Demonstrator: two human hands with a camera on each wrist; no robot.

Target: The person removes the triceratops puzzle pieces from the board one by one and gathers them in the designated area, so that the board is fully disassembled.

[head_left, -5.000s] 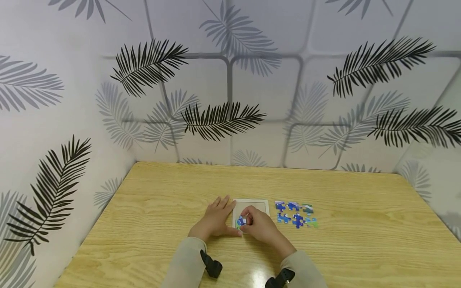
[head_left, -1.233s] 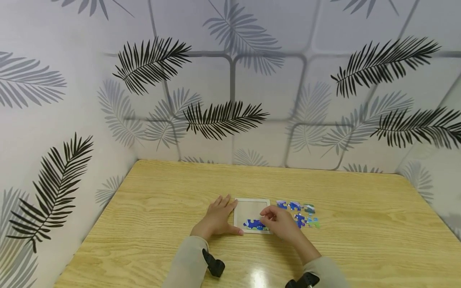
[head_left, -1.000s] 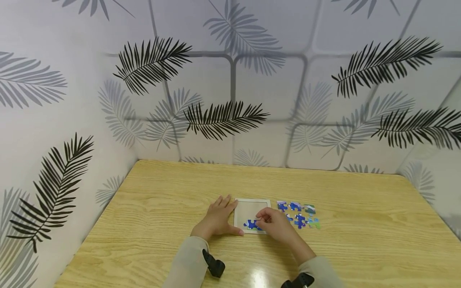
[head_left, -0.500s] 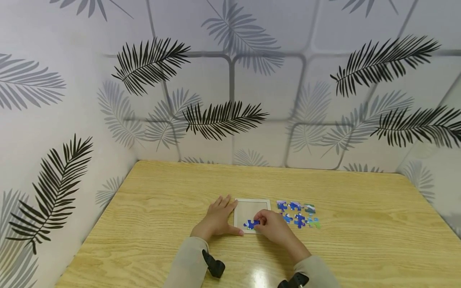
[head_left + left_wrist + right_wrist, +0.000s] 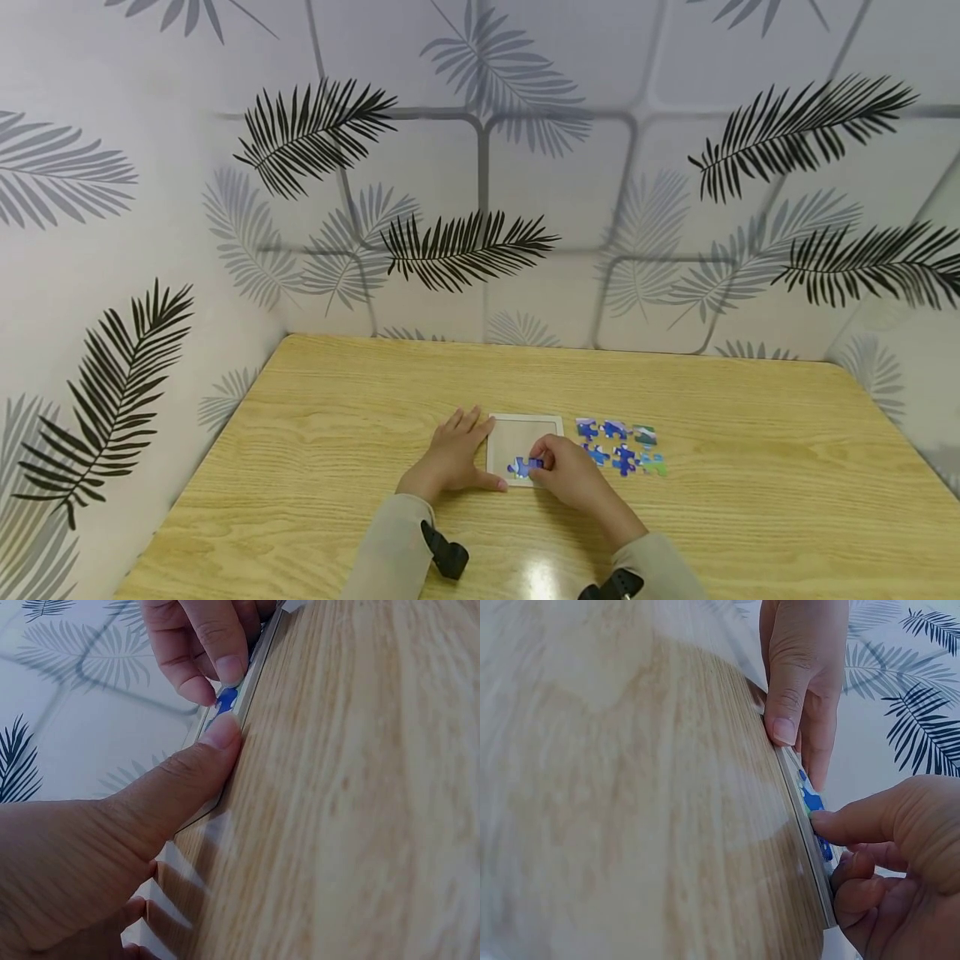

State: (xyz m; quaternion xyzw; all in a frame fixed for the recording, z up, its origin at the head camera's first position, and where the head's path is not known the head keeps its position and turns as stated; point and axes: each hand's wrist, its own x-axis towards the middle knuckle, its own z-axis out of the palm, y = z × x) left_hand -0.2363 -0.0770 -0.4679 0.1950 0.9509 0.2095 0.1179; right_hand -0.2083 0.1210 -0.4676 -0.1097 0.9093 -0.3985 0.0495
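Note:
A shallow white square frame tray (image 5: 525, 417) lies on the table, with joined blue jigsaw pieces (image 5: 522, 467) along its near edge. My left hand (image 5: 452, 456) rests at the tray's left side, fingers spread and thumb along the near corner. In the left wrist view that thumb (image 5: 223, 732) presses the rim. My right hand (image 5: 567, 472) is over the tray's near right part, pinching a blue puzzle piece (image 5: 826, 849) between thumb and curled fingers. The hand hides the right end of the row in the head view.
Several loose blue and green puzzle pieces (image 5: 624, 460) lie in two rows just right of the tray. The wooden table (image 5: 360, 392) reaches back to a wall (image 5: 540, 192) with a leaf pattern. Both wrists wear black camera straps (image 5: 447, 557).
Over the last second my right hand has moved a little left and nearer, onto the joined pieces. Five seconds ago it was at the tray's near left corner. The left hand stays put.

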